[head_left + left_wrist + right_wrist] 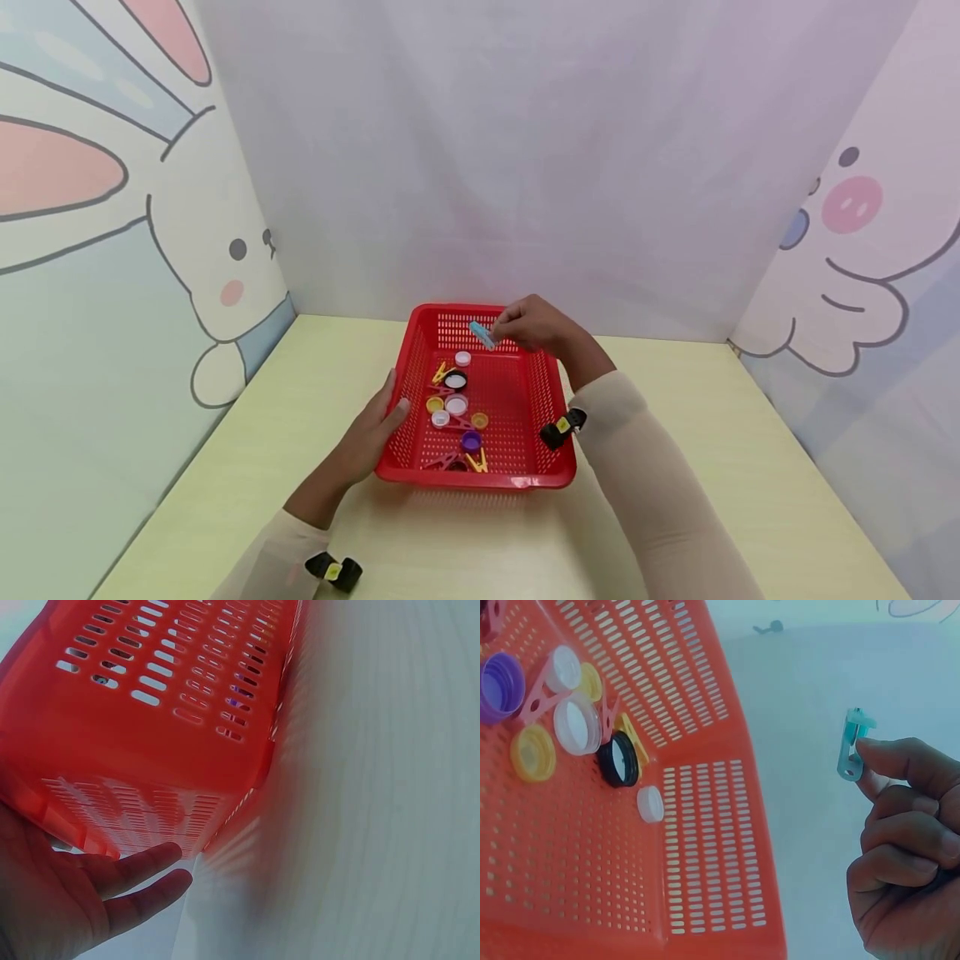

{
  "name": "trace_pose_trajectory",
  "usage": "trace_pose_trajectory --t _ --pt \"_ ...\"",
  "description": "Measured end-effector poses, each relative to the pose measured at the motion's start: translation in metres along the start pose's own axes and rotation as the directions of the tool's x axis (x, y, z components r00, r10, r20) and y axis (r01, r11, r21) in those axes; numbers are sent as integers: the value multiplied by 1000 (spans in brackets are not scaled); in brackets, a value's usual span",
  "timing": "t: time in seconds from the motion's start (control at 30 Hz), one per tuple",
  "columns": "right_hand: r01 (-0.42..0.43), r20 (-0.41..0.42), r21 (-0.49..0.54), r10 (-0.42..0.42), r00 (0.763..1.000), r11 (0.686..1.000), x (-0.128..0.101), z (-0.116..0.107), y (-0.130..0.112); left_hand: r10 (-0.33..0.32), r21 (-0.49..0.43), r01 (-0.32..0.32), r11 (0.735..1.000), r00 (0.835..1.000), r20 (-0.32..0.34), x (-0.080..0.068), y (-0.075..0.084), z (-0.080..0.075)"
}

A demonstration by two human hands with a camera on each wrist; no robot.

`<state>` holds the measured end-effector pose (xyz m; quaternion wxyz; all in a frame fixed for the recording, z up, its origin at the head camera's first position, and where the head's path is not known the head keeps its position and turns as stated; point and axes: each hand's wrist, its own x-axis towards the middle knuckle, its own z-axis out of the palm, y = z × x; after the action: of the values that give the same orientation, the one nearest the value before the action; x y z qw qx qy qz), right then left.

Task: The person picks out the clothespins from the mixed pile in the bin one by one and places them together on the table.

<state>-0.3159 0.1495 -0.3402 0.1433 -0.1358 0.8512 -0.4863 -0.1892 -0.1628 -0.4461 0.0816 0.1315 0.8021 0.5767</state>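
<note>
A red plastic basket [517, 482] with slotted walls stands on the table. My left hand [367, 433] holds its left rim, the thumb over the edge and the fingers along the outside; in the left wrist view two fingers [146, 900] extend beside the wall. Above the basket's far right part, my right hand [536, 323] pinches a light blue clothespin [853, 746] between thumb and forefinger, the other fingers curled in. Inside the basket, mostly to its left, lie several bottle caps, among them a purple cap [471, 442] and a black cap [619, 759], mixed with pink and yellow clothespins [477, 460].
A pale yellow tabletop [675, 417] surrounds the basket. Behind it rises a plain light wall [487, 150]. Side walls with a cartoon rabbit [202, 275] and a cartoon pig [847, 283] border the table.
</note>
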Motion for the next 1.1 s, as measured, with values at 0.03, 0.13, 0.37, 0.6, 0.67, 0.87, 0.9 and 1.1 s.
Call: trace_pose_trajectory --t 0.03,0.13,0.37,0.6,0.67,0.87,0.9,1.1 --pt "6 4 -3 -6 1000 1000 -3 -2 1 0 3 0 1000 1000 -2 0 0 0" --pt "26 16 -2 -26 1000 1000 -14 -9 3 -2 6 2 1000 1000 -2 0 0 0" --pt "71 45 -3 -71 996 997 -36 -27 15 2 3 -2 1000 1000 1 1 -2 1" --pt "62 65 54 -65 996 997 -56 -39 35 33 -23 -33 999 999 17 2 -6 1" --pt "52 73 58 -56 996 997 -62 -43 41 42 -34 -42 999 999 24 2 -7 2" --pt "47 96 43 -51 994 998 -78 -52 56 51 -30 -50 998 998 22 3 -8 1" --pt "48 101 38 -51 994 998 -81 -54 59 50 -31 -49 998 999 22 3 -9 1" --pt "59 111 10 -60 992 998 -96 -64 77 50 -51 -49 997 998 31 2 -7 2"
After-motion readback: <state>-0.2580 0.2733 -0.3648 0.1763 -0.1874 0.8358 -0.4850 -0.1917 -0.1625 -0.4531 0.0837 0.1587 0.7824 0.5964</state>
